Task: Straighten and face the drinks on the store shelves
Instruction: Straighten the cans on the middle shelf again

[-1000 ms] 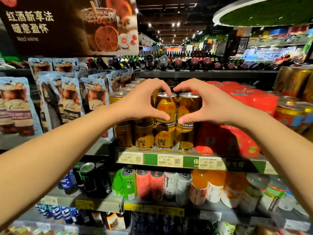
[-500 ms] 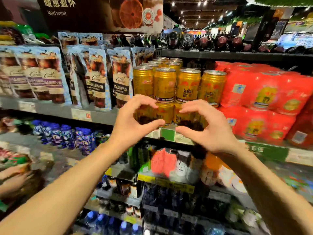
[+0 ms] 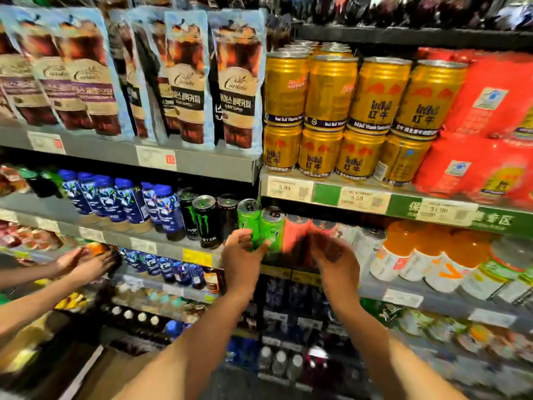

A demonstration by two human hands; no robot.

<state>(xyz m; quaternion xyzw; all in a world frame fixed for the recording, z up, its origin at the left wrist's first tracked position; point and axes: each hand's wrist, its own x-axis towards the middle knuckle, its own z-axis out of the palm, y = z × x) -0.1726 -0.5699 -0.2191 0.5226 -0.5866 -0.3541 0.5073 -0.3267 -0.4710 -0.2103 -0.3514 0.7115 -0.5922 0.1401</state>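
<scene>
Left hand (image 3: 240, 256): raised at the front edge of the lower shelf (image 3: 432, 301), fingers curled round the base of a green can (image 3: 249, 219).
Right hand (image 3: 334, 255): blurred, held up in front of the pink cans (image 3: 297, 230); I cannot tell whether it grips anything.
Green cans: two stand side by side at the left end of the lower shelf; the second one (image 3: 272, 228) is just right of the held one.
Lower shelf, rightward: pink cans, then a pale can (image 3: 370, 243), then orange-topped bottles (image 3: 427, 255) along the front edge.
Upper shelf (image 3: 326, 194): gold cans (image 3: 357, 111) stacked two high, four across at the front edge, more rows behind; some labels face front, others are turned.
Right of the gold cans: red wrapped packs (image 3: 490, 111), stacked, touching the gold stack.
Left bay, top shelf: coffee pouches (image 3: 236, 85) standing upright in overlapping rows.
Left bay, below: blue-capped bottles (image 3: 129, 200), then black cans (image 3: 206, 220) at the right end beside the green ones.
Far left: another person's hands (image 3: 86, 262) reach into a lower shelf.
</scene>
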